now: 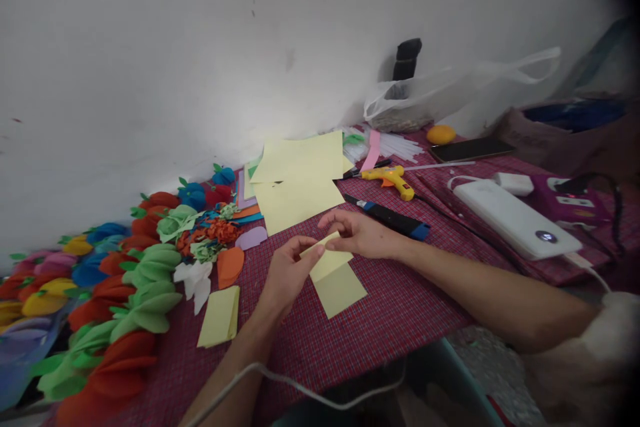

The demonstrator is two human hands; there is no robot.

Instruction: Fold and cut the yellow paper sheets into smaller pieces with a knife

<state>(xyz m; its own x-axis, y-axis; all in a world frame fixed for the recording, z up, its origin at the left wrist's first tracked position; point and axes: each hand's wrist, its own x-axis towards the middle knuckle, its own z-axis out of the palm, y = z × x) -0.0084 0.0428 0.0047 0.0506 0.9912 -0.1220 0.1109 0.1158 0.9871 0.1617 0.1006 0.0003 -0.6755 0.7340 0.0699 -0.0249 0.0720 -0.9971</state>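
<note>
Both of my hands pinch one piece of pale yellow paper (327,268) over the table's front half. My left hand (293,270) has its thumb and fingers closed on the near left edge. On the far right side, my right hand (357,233) grips the same sheet with curled fingers. The paper looks bent or folded between them; its exact crease is partly hidden. Beneath it a flat yellow paper piece (343,290) lies on the checked cloth. A small stack of folded yellow paper (220,315) rests left of my left wrist. Large yellow sheets (297,203) lie beyond my hands.
Paper fruit shapes (150,273) in several colours crowd the left side. Right of the sheets lie a yellow glue gun (393,180) and a black-and-blue utility knife (395,219). A white power bank (517,220), a purple power strip (570,199) and a phone (473,149) occupy the right.
</note>
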